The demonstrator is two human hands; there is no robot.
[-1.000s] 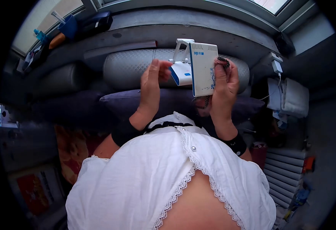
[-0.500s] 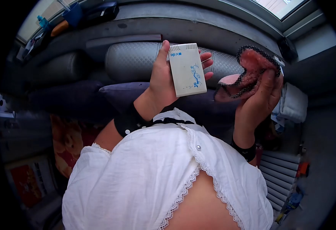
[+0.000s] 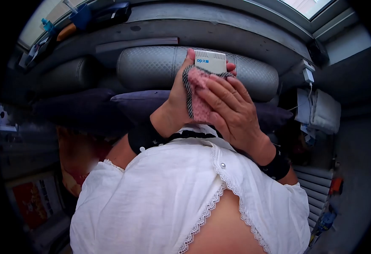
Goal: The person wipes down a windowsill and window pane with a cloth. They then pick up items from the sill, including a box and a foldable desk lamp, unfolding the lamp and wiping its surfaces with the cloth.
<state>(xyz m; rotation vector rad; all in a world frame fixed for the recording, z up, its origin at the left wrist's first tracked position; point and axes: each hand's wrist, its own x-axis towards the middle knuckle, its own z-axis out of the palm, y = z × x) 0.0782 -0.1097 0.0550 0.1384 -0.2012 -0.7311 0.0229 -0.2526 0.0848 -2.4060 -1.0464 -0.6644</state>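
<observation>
In my left hand (image 3: 177, 95) rests a flat white plastic device (image 3: 211, 63) with a blue "DP" logo and ridged grooves along its top edge. The thumb lies along its left side and the fingertips come round the right. My right hand (image 3: 232, 110) presses a pink fluffy cloth (image 3: 200, 99) with a black-and-white checked border onto the device's face. Its fingers lie close together over the cloth, which hides the lower part of the device.
A grey quilted bolster (image 3: 147, 67) and dark purple cushions (image 3: 139, 103) lie beyond my hands. A white charger (image 3: 307, 75) with a cable hangs at the right, above a folded white cloth (image 3: 326, 112). A blue cup (image 3: 80, 16) stands on the sill, upper left.
My right hand has moved left with the pink cloth and laid it over the device. The device has shifted slightly right, and its blue floral print is now covered.
</observation>
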